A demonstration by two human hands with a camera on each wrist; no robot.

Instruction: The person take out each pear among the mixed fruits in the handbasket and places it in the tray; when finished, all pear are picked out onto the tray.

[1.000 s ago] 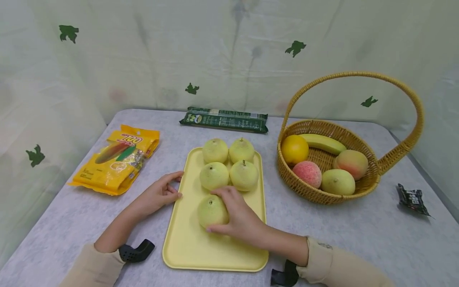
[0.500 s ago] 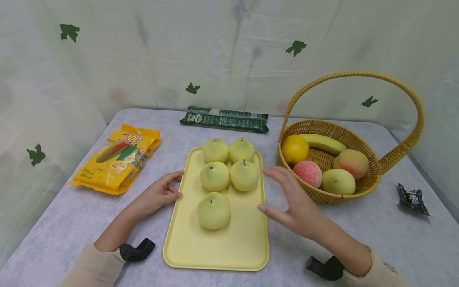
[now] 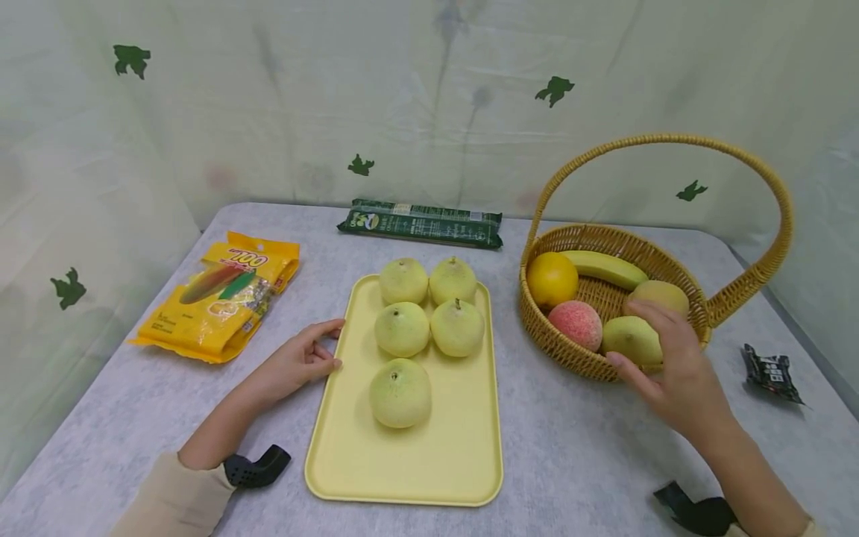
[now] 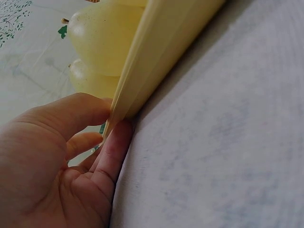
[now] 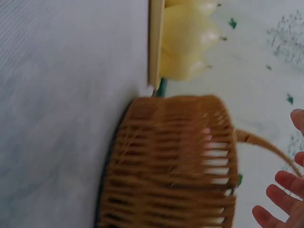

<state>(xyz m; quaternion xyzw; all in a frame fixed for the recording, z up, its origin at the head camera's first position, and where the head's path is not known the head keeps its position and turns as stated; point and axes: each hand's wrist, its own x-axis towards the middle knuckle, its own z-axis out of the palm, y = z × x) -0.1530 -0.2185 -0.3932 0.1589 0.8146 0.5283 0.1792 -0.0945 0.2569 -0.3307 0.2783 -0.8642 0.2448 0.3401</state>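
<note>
My left hand (image 3: 291, 369) grips the left rim of a pale yellow tray (image 3: 403, 477); in the left wrist view the thumb (image 4: 80, 111) lies at the rim and a finger rests low against the wall. Several yellow-green pears (image 3: 400, 394) sit on the tray, in two pairs with a single one nearest me. My right hand (image 3: 684, 380) hovers with spread fingers over the front right of a wicker basket (image 3: 564, 354), close to a pear (image 3: 631, 339) and a peach (image 3: 661, 294) inside. Nothing is visibly held in it. The right wrist view shows its fingers (image 5: 285, 194) above the basket.
Also in the basket are an orange (image 3: 552, 280), a banana (image 3: 607, 268) and a pink peach (image 3: 576, 326); its tall handle (image 3: 671, 139) arches above. A yellow candy bag (image 3: 215, 298) lies left, a green packet (image 3: 423, 224) behind, a small black wrapper (image 3: 772, 375) at right.
My right hand has let go of the nearest pear on the tray and moved right to above the basket. The pears stay in place, and the left hand has not moved.
</note>
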